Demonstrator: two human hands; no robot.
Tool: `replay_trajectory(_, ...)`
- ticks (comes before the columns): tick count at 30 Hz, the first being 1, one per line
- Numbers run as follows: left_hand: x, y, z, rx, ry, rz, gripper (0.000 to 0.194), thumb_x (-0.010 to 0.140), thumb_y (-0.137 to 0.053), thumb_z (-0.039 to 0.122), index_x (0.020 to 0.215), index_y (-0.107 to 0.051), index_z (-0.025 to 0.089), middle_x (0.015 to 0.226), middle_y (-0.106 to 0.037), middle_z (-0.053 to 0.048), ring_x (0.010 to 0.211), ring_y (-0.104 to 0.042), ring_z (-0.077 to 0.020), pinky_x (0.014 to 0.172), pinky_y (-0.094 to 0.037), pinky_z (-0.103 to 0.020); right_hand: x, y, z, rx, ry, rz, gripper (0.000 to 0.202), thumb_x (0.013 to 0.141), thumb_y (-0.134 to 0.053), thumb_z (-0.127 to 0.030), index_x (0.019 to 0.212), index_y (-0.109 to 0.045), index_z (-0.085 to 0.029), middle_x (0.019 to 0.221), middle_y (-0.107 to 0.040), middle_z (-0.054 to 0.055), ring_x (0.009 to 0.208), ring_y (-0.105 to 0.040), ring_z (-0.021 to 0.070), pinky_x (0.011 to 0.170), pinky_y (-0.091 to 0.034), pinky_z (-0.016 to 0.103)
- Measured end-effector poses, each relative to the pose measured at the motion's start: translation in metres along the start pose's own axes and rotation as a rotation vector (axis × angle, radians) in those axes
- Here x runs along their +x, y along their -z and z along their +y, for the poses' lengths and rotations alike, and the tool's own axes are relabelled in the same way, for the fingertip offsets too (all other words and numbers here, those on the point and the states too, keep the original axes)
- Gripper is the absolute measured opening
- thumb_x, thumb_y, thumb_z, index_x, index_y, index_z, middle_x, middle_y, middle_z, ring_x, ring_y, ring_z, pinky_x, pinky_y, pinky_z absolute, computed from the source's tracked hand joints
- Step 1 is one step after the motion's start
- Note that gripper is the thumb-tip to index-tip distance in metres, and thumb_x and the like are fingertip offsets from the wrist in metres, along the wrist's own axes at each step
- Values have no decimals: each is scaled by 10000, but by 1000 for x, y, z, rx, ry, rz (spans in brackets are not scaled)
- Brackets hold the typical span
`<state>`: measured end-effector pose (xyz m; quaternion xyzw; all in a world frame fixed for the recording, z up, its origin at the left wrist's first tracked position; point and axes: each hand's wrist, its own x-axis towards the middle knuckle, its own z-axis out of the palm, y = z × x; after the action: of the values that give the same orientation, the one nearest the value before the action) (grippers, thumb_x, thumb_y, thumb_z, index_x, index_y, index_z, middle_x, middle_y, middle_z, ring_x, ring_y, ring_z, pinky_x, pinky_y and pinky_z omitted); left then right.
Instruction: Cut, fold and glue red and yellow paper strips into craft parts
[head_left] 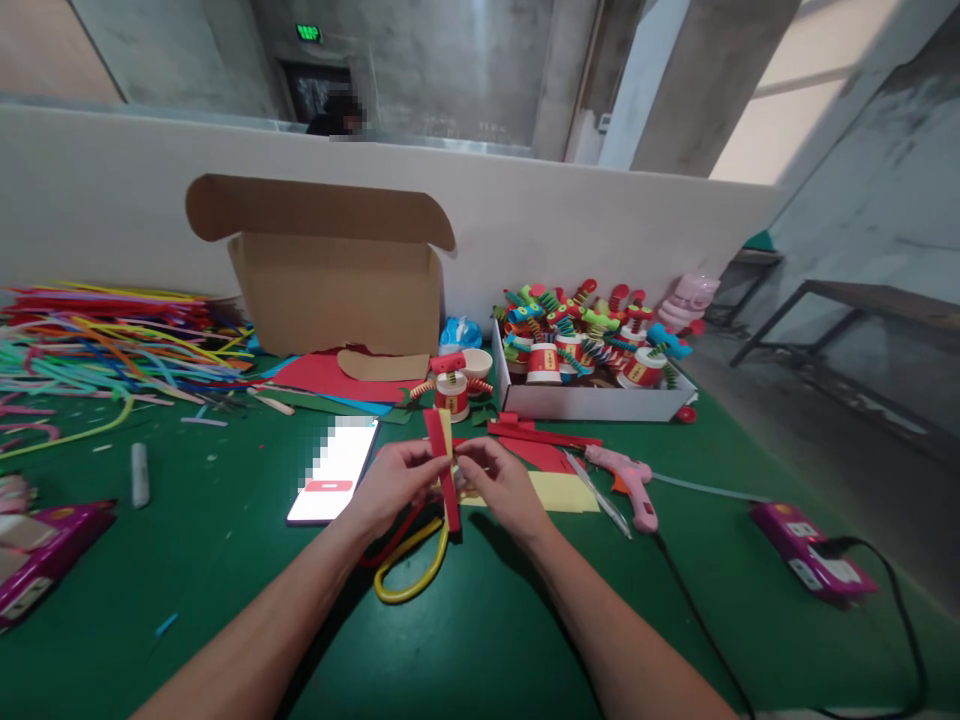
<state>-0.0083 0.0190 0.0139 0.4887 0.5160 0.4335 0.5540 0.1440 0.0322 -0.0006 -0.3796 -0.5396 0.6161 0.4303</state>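
Note:
In the middle of the green table (420, 660), my left hand (397, 480) pinches a red paper strip (438, 440) that stands nearly upright, with a pale yellow strip (447, 430) against it. Close on its right, my right hand (502, 485) has its fingers closed at the same strips; what its fingertips hold is hidden. Below the hands lie a yellow loop handle (409, 590) and part of a red one. A phone (337, 470) is left of my left hand. Just beyond my hands stands a paper-cup figure (451, 395) with coiled arms.
Right of my hands are yellow paper (566, 492), a pen-like tool (600, 495), a pink glue gun (634, 485) and a purple power strip (810, 555). Behind are a box of cup figures (592, 402) and a cardboard box (341, 295). Pipe cleaners (120, 335) lie left.

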Motion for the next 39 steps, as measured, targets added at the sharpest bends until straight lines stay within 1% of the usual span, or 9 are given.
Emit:
replay_trajectory(2,-5,-7,2,101,39,-54,291,646,-678,407,663,-599,127,523,-497,41,404,-331,-39,382,-218,-172,1,2,-2,-30,52,109,325,639,-703,-446,814,-574,-205,698,-593,-19,614,-540,111,606,-438,246)
replay_trajectory(4,-9,-13,3,152,61,-76,250,640,-682,364,654,-602,127,542,-510,34,434,-358,-46,395,-233,-168,2,4,-4,-58,44,126,313,597,-736,-422,738,-574,-195,650,-583,-22,585,-520,114,570,-420,242)
replay_trajectory(11,-11,-16,-2,61,153,-137,358,675,-636,486,677,-569,135,484,-449,53,384,-344,-45,366,-229,-169,2,11,-2,-37,-71,89,291,568,-752,-404,651,-648,-145,600,-600,-10,550,-495,106,551,-376,241)
replay_trajectory(16,-10,-15,-4,-42,145,-145,382,614,-704,454,772,-606,121,509,-453,61,394,-332,-38,363,-263,-168,1,11,-2,71,-133,31,293,556,-771,-380,704,-690,-141,663,-637,8,585,-526,105,595,-393,246)
replay_trajectory(19,-11,-17,-5,-82,176,-183,379,584,-729,444,725,-604,115,491,-435,64,391,-332,-37,352,-257,-167,0,12,-2,88,-148,-28,306,565,-767,-399,708,-697,-138,645,-631,7,570,-513,96,593,-391,240)
replay_trajectory(29,-11,-15,-7,-161,205,-145,405,564,-747,457,723,-581,124,450,-397,81,352,-308,-21,325,-207,-147,4,18,3,108,-208,-78,361,564,-749,-469,684,-683,-135,626,-625,11,552,-508,82,568,-394,215)
replay_trajectory(32,-10,-13,-5,-134,222,-91,405,540,-754,454,662,-530,139,442,-412,82,320,-291,-14,307,-183,-146,5,26,-4,42,-178,-61,358,549,-760,-441,724,-657,-146,664,-629,1,603,-546,108,605,-421,240)
replay_trajectory(36,-10,-12,-3,-88,262,-121,380,572,-729,444,610,-501,143,442,-451,67,294,-298,-14,291,-177,-150,8,49,-14,-186,-149,-99,309,548,-752,-367,717,-585,-170,609,-561,-44,562,-503,102,546,-385,226)
replay_trajectory(39,-11,-13,-2,-67,273,-146,371,588,-718,437,581,-493,143,432,-461,59,296,-312,-19,290,-189,-150,11,66,-13,-536,-39,41,269,552,-725,-271,563,-473,-181,493,-413,-85,476,-362,70,470,-263,205)
